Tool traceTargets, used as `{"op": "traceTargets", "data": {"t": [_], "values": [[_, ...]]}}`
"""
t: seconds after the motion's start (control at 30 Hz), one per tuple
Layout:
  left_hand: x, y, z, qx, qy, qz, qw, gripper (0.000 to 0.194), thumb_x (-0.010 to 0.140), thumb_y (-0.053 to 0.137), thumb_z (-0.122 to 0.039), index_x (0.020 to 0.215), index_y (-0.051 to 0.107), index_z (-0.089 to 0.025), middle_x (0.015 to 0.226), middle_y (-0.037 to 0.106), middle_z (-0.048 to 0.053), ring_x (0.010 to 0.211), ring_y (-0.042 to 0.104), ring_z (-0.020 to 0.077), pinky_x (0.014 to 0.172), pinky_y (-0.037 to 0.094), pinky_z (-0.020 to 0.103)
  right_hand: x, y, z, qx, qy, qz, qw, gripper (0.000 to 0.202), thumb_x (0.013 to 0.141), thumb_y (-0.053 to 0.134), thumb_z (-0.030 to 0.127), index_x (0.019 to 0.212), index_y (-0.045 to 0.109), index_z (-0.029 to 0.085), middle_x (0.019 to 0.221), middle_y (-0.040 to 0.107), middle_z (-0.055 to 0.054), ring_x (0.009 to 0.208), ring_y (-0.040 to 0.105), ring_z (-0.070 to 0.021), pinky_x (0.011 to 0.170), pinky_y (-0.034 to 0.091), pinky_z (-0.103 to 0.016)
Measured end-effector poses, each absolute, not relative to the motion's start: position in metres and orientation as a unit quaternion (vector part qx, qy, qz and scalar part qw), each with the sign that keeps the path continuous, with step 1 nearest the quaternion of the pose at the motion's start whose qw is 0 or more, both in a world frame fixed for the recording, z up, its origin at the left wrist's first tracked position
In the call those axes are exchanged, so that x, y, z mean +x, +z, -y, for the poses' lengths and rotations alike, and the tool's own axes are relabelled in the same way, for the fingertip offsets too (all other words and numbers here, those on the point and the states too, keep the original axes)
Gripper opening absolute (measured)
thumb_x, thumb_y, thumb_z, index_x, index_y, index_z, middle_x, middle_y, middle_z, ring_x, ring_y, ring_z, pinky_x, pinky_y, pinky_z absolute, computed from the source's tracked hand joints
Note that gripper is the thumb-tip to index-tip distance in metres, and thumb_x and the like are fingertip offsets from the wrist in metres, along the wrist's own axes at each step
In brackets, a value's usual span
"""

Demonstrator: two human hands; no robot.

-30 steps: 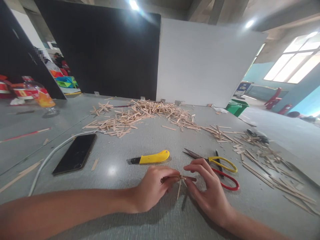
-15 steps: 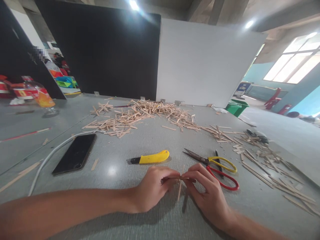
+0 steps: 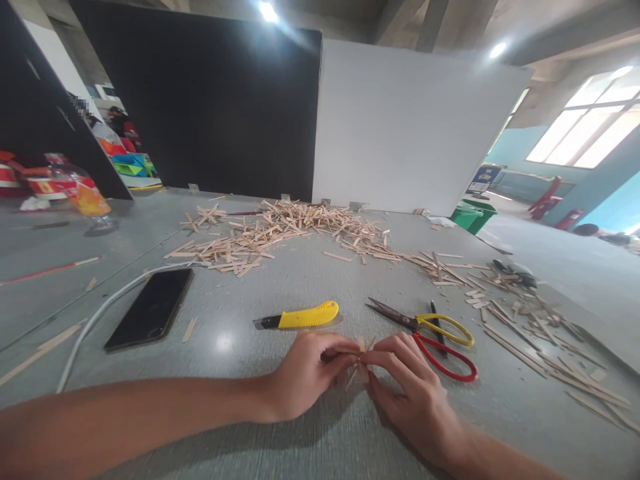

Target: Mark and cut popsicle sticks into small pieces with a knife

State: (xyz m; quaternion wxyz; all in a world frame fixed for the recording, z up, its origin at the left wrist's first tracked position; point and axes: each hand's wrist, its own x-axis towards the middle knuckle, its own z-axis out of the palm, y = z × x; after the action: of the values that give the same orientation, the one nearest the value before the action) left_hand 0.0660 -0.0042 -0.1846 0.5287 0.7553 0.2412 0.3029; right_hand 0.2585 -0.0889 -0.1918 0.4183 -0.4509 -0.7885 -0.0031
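Both hands meet low in the head view, just above the grey table. Thumb and fingers of my left hand (image 3: 310,373) are pinched on thin wooden sticks (image 3: 353,379) that cross one another at different angles. From the other side my right hand (image 3: 413,393) is closed with its fingertips at the same sticks; part of the small piece is blurred and hidden by the fingers. Beyond the left hand lies a yellow utility knife (image 3: 307,315). Scissors (image 3: 423,327) with one yellow and one red handle lie beyond the right hand, over a black pen (image 3: 434,308).
A heap of short wooden sticks (image 3: 300,227) spreads across the back of the table (image 3: 225,413). More strips (image 3: 545,353) are scattered at right. A phone (image 3: 150,310), a white cable (image 3: 95,312) and a drink bottle (image 3: 83,190) are at left. Black and white panels stand behind.
The crossed sticks have turned between my fingertips and now point in other directions. My right fingers have shifted slightly; the tools on the table have stayed put.
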Motion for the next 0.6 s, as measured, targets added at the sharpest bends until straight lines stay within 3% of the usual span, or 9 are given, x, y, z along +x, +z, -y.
{"op": "traceTargets", "data": {"t": [0.17,0.27,0.37,0.5,0.6], "values": [[0.069,-0.182,0.001,0.756,0.231,-0.264,0.552,0.03,0.105,0.053,-0.037,0.104,0.07,-0.013,0.072,0.066,0.001,0.055,0.059,0.011,0.051,0.045,0.02,0.261,-0.189,0.09,-0.454,-0.013,0.793,0.406,0.022,0.101,0.06,0.005,0.113,0.063,0.023,0.094,0.071,-0.004,0.084,0.058,-0.0221,0.076,0.047,-0.04],[0.069,-0.181,0.0,0.786,0.222,-0.266,0.512,0.032,0.107,0.048,-0.038,0.098,0.067,-0.013,0.074,0.068,0.002,0.051,0.056,0.0096,0.047,0.04,0.02,0.261,-0.188,0.089,-0.448,-0.035,0.794,0.408,0.024,0.101,0.06,0.004,0.114,0.064,0.023,0.095,0.074,-0.004,0.084,0.059,-0.0221,0.077,0.046,-0.04],[0.067,-0.183,0.001,0.83,0.229,-0.262,0.436,0.031,0.107,0.049,-0.036,0.092,0.067,-0.015,0.067,0.065,0.0,0.056,0.057,0.0121,0.054,0.042,0.022,0.262,-0.189,0.088,-0.455,-0.028,0.786,0.418,0.021,0.1,0.06,0.005,0.11,0.065,0.022,0.093,0.073,-0.003,0.082,0.059,-0.0215,0.076,0.046,-0.04],[0.061,-0.192,0.003,0.898,0.238,-0.222,0.297,0.023,0.108,0.046,-0.026,0.109,0.067,-0.016,0.091,0.074,0.007,0.08,0.07,0.0192,0.071,0.051,0.03,0.263,-0.193,0.085,-0.451,0.014,0.784,0.428,0.02,0.099,0.061,0.004,0.107,0.066,0.022,0.09,0.071,-0.003,0.08,0.059,-0.0205,0.073,0.048,-0.037],[0.056,-0.198,0.004,0.932,0.227,-0.189,0.211,0.022,0.107,0.045,-0.018,0.116,0.064,-0.015,0.095,0.073,0.009,0.084,0.071,0.0208,0.071,0.054,0.03,0.264,-0.195,0.085,-0.44,0.033,0.793,0.419,0.021,0.099,0.061,0.004,0.108,0.066,0.022,0.089,0.07,-0.003,0.079,0.059,-0.0205,0.074,0.048,-0.038]]}}
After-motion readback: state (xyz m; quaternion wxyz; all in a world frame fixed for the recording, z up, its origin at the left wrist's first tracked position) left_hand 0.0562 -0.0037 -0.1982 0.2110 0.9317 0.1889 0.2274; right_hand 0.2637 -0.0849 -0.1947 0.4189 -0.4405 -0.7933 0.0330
